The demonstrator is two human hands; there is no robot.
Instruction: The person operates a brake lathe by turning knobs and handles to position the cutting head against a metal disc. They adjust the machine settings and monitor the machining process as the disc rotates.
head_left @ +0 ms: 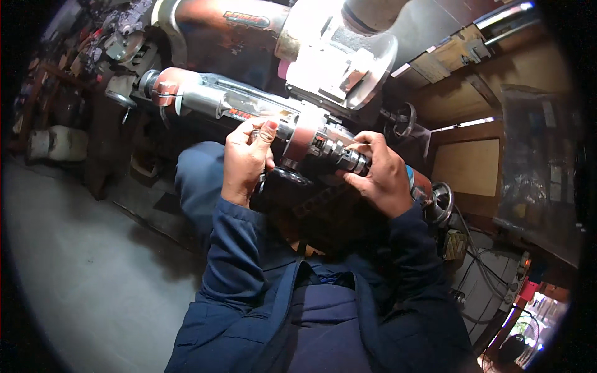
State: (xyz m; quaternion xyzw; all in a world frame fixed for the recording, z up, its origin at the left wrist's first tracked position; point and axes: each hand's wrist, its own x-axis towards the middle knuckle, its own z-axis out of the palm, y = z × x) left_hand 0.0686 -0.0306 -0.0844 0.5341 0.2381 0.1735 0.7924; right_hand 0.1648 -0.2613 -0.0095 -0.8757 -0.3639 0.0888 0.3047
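My left hand (244, 160) is closed around a small metal handle (255, 136) on a grey and orange machine (202, 93), its thumb raised beside a red ring-shaped fitting (300, 138). My right hand (382, 177) grips a steel shaft with several collars or lobes (342, 155), which lies along the machine's axis to the right of that fitting. A chrome handwheel (441, 202) sits beyond my right wrist, and a curved metal wheel or handle (292, 177) hangs below the fitting, partly in shadow.
A bright housing with a round guard (373, 74) stands above the shaft. Wooden panels (466, 161) and a plastic-covered board (535, 168) are at the right, with cables (479, 261) below. A white container (59, 144) and cluttered parts stand left, on a grey floor (87, 267).
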